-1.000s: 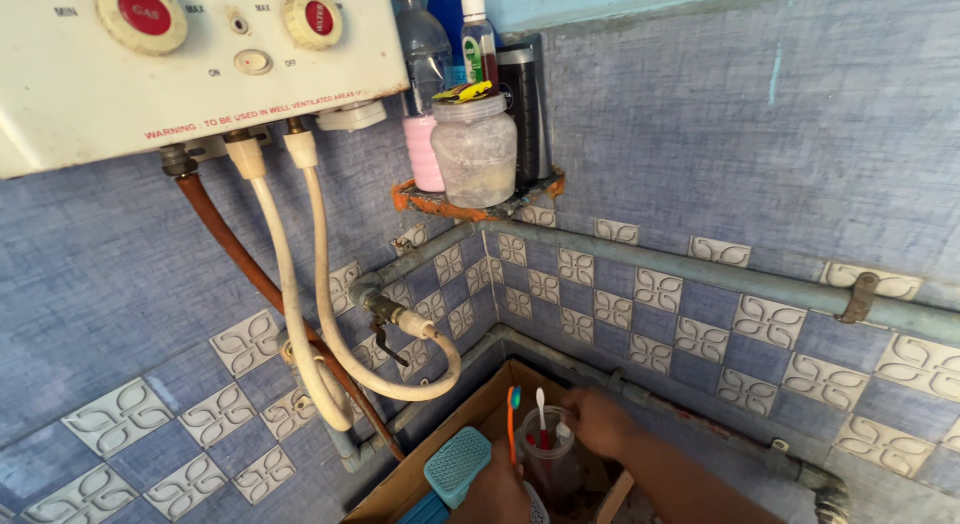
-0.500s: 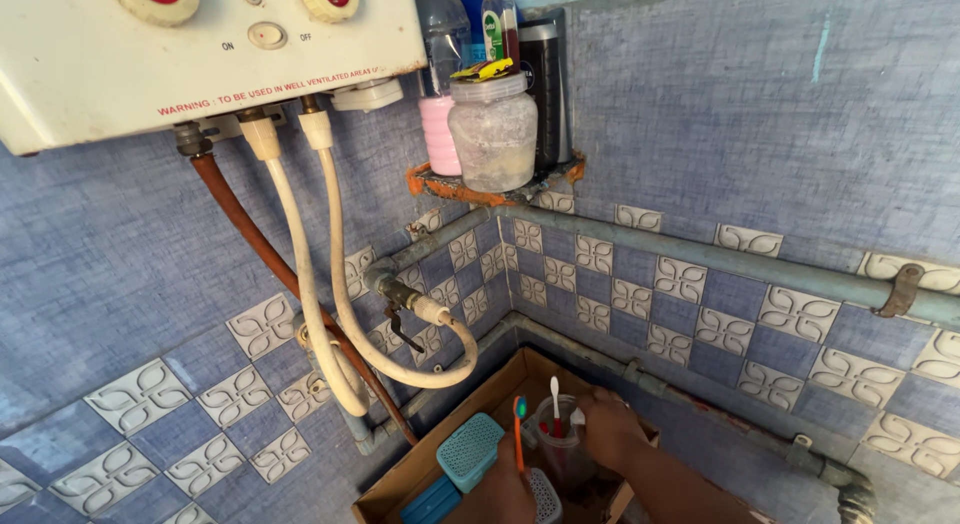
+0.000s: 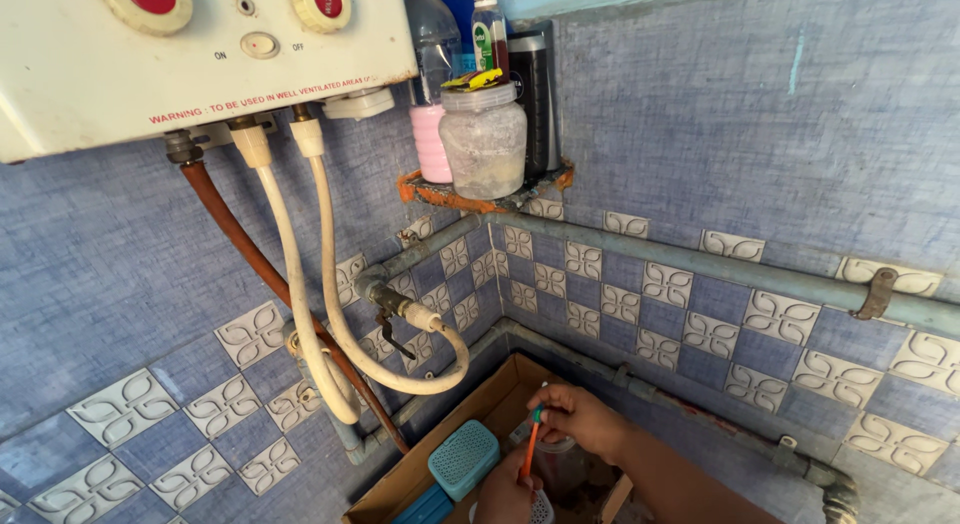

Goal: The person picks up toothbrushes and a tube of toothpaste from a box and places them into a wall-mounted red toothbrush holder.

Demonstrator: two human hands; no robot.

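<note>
Big white water heater (image 3: 190,54) fills the upper left, hoses looping down the blue tiled wall. Near the bottom sits a cardboard box (image 3: 420,474) holding a teal soap case (image 3: 464,458). Right hand (image 3: 580,419) pinches an orange toothbrush (image 3: 530,446) over a dark cup (image 3: 560,464). Left hand (image 3: 505,499) is barely in view, can't tell its grip.
</note>
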